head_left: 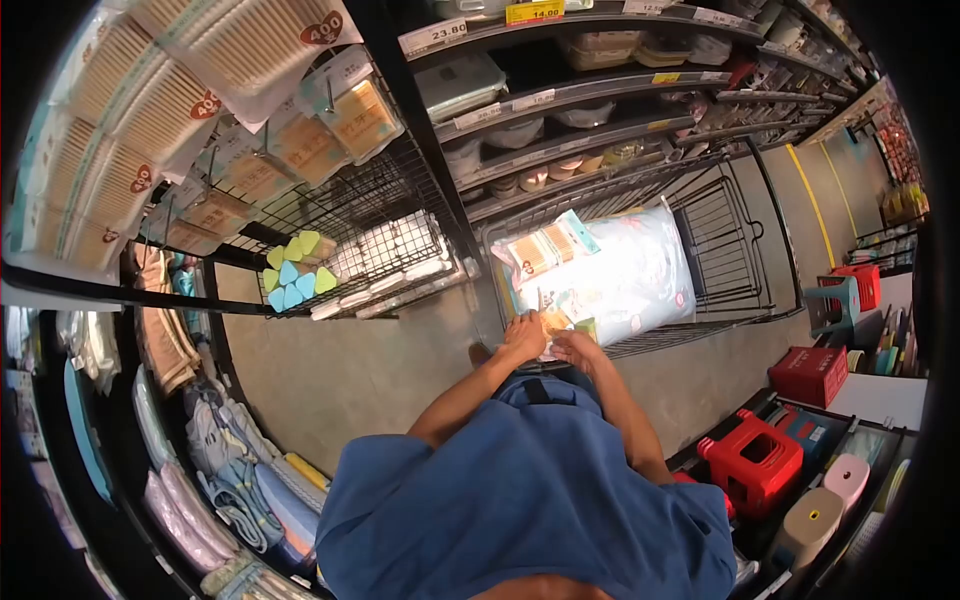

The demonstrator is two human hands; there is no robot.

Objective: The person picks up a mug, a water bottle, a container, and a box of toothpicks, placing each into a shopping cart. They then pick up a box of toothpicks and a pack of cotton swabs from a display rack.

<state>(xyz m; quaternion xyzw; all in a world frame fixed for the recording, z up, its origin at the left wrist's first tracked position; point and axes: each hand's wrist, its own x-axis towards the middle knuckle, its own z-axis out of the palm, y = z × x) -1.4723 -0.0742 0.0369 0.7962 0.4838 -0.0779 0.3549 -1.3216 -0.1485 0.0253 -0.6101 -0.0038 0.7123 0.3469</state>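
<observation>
At the near side of a shopping cart, my left hand (524, 339) is closed on the edge of a small packet with yellow-orange and green parts (555, 322). My right hand (577, 351) has its fingers curled against the same packet from the right. Glare and my fingers hide part of it, so its contents cannot be made out. Just beyond lies a clear pack of brown sticks (548, 250) with a teal corner. A large pale plastic-wrapped bundle (640, 262) fills the middle of the cart.
The wire shopping cart (735, 240) stands before shelves of plastic containers (600, 48). On the left, a rack holds hanging stick packs (300, 145) and a wire basket (385, 255) with green and blue triangular items (290, 285). Red stools (752, 455) are at the lower right.
</observation>
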